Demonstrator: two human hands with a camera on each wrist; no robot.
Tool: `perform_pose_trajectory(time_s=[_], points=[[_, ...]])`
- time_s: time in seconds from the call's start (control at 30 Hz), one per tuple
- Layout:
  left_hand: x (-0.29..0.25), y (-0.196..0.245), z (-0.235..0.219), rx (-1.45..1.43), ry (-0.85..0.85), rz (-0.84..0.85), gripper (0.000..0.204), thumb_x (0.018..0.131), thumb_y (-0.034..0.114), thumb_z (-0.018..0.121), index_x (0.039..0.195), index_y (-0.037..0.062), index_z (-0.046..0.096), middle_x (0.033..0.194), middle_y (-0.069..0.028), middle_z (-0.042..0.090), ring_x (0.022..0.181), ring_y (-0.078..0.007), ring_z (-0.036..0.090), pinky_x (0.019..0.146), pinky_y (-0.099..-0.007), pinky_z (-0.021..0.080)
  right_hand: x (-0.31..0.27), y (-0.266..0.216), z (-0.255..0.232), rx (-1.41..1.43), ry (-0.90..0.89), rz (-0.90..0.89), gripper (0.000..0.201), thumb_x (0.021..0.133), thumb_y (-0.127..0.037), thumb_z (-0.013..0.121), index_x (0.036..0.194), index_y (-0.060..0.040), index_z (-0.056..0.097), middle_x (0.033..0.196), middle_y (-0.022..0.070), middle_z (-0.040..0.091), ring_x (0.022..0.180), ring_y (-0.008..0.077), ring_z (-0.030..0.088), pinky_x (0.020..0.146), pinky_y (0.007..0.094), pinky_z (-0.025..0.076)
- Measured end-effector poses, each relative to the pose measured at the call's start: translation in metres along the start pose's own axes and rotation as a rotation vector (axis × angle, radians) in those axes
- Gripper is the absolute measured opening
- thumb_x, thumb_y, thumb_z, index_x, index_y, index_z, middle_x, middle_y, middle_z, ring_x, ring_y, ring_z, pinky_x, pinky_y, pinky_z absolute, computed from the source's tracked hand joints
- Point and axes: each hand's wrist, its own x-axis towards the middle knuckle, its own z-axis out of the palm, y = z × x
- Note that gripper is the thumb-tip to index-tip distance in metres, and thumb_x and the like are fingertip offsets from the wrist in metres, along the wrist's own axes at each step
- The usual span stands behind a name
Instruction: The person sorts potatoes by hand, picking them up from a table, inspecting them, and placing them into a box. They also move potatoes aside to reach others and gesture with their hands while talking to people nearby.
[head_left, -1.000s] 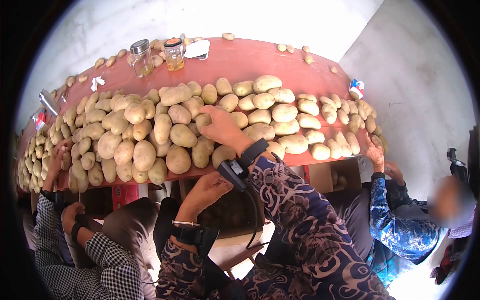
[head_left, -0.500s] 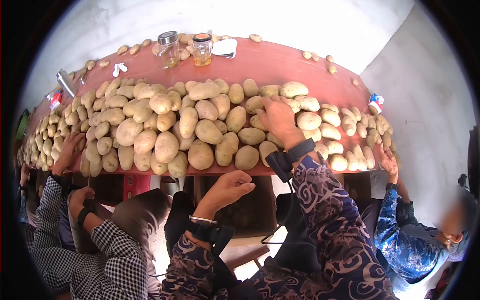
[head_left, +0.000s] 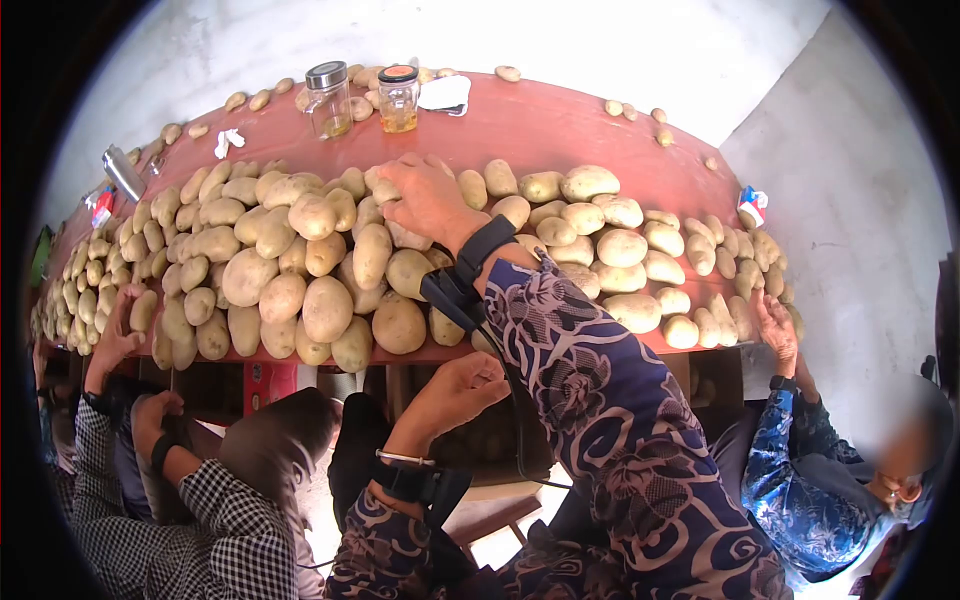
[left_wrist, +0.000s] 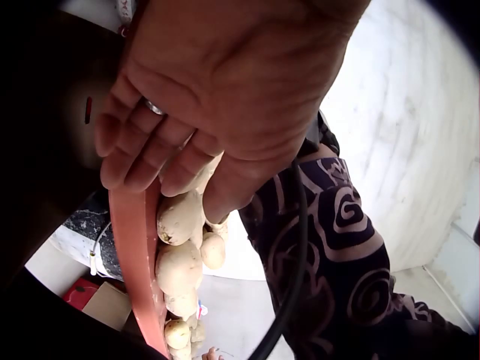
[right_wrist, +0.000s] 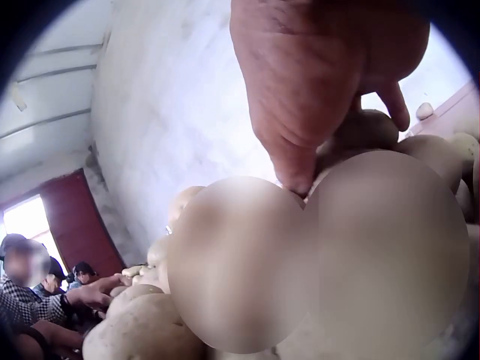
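Observation:
My right hand (head_left: pixel 430 198) reaches over the back of a long heap of potatoes (head_left: pixel 325 310). Its thumb and fingers curl round a potato (right_wrist: pixel 364 131), which the hand partly hides in the right wrist view. Below the near table edge hangs my left hand (head_left: pixel 455 395), empty, its fingers loosely bent. Seen from the left wrist, the palm faces the camera and a ring (left_wrist: pixel 153 107) sits on one finger. Potatoes (left_wrist: pixel 178 266) along the table edge show beyond those fingers.
Two glass jars (head_left: pixel 398 100) and a white cloth (head_left: pixel 445 94) stand at the back of the red table (head_left: pixel 540 120). Boxes sit under the near edge. Other people's hands (head_left: pixel 120 330) work at the left, and another hand (head_left: pixel 775 325) rests at the right end.
My right hand first went rightward over the potatoes, then came back left to the rear of the heap. My left hand stays low, with little movement.

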Motion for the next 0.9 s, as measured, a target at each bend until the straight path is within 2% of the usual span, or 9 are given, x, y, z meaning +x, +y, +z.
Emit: perform_pose_trajectory(time_s=[0.17,0.23,0.3,0.4,0.5,0.63,0.7,0.83,0.9], points=[[-0.009,0.033,0.002,0.002,-0.033,-0.127,0.025,0.083,0.021,0.059,0.098,0.0019,0.056,0.095,-0.0053,0.058,0.083,-0.0131,0.056,0.068,-0.0239,0.044,-0.016,0.007,-0.039,0.284,0.087,0.119,0.038,0.067,-0.017,0.064,0.104,-0.0098,0.058,0.105,0.0129,0.056,0.094,0.0309,0.054,0.08,0.038,0.044],[-0.009,0.04,0.002,0.026,-0.075,-0.126,0.027,0.088,0.027,0.052,0.101,0.0044,0.055,0.103,-0.0064,0.059,0.086,-0.0144,0.058,0.068,-0.0238,0.044,-0.039,-0.006,-0.076,0.54,0.006,0.353,0.04,0.071,-0.023,0.064,0.108,-0.0067,0.057,0.103,0.0104,0.059,0.091,0.023,0.056,0.078,0.0325,0.045],[-0.004,0.048,0.001,-0.279,0.011,-0.233,0.05,0.091,0.049,0.033,0.106,0.0047,0.052,0.104,-0.0095,0.059,0.087,-0.0199,0.06,0.064,-0.0276,0.047,-0.07,-0.016,-0.103,0.819,-0.132,0.532,0.036,0.079,-0.026,0.06,0.11,-0.0071,0.057,0.1,0.0009,0.057,0.086,0.0099,0.054,0.073,0.0245,0.046],[-0.006,0.053,-0.002,-0.596,-0.001,-0.106,0.07,0.086,0.063,0.017,0.114,0.0058,0.047,0.106,-0.0104,0.058,0.087,-0.022,0.06,0.06,-0.0313,0.049,-0.116,-0.018,-0.106,0.872,-0.212,0.362,0.032,0.084,-0.025,0.056,0.11,-0.0066,0.057,0.101,-0.0002,0.056,0.093,0.0092,0.051,0.082,0.0232,0.042],[-0.006,0.055,0.001,-0.532,-0.041,-0.083,0.074,0.085,0.065,0.014,0.12,0.0063,0.042,0.106,-0.011,0.058,0.088,-0.0227,0.059,0.057,-0.034,0.05,-0.157,-0.039,-0.109,1.14,-0.387,0.559,0.029,0.086,-0.022,0.054,0.111,-0.0077,0.056,0.104,-0.0011,0.057,0.091,0.0102,0.053,0.084,0.0254,0.043],[-0.004,0.043,-0.002,-0.377,0.102,-0.149,0.071,0.088,0.06,0.012,0.118,0.0044,0.045,0.105,-0.013,0.058,0.09,-0.0233,0.058,0.069,-0.0342,0.048,-0.2,-0.045,-0.098,1.008,-0.425,0.406,0.028,0.084,-0.022,0.056,0.106,-0.0042,0.055,0.092,0.0028,0.06,0.084,0.0095,0.054,0.076,0.0251,0.044],[-0.008,0.048,-0.004,-0.368,0.091,-0.152,0.07,0.089,0.059,0.012,0.117,0.0037,0.045,0.105,-0.0129,0.058,0.09,-0.0232,0.058,0.071,-0.034,0.047,-0.218,-0.046,-0.101,0.661,-0.658,0.312,0.031,0.082,-0.027,0.058,0.104,-0.0066,0.056,0.093,0.0094,0.061,0.082,0.0172,0.059,0.073,0.0297,0.046],[-0.008,0.05,-0.002,-0.326,0.103,-0.145,0.07,0.089,0.058,0.012,0.113,0.0027,0.047,0.103,-0.013,0.058,0.09,-0.023,0.058,0.072,-0.0331,0.045,-0.249,-0.041,-0.088,0.438,-0.743,0.276,0.034,0.078,-0.032,0.058,0.102,-0.0087,0.057,0.092,0.0138,0.06,0.082,0.0282,0.06,0.07,0.036,0.047],[-0.007,0.047,-0.001,-0.323,0.096,-0.139,0.065,0.09,0.055,0.014,0.11,0.0033,0.048,0.103,-0.0127,0.058,0.089,-0.0227,0.058,0.072,-0.0328,0.045,-0.254,-0.04,-0.087,0.137,-0.852,0.147,0.035,0.076,-0.034,0.058,0.101,-0.009,0.057,0.09,0.0138,0.059,0.082,0.0332,0.057,0.068,0.0392,0.046]])
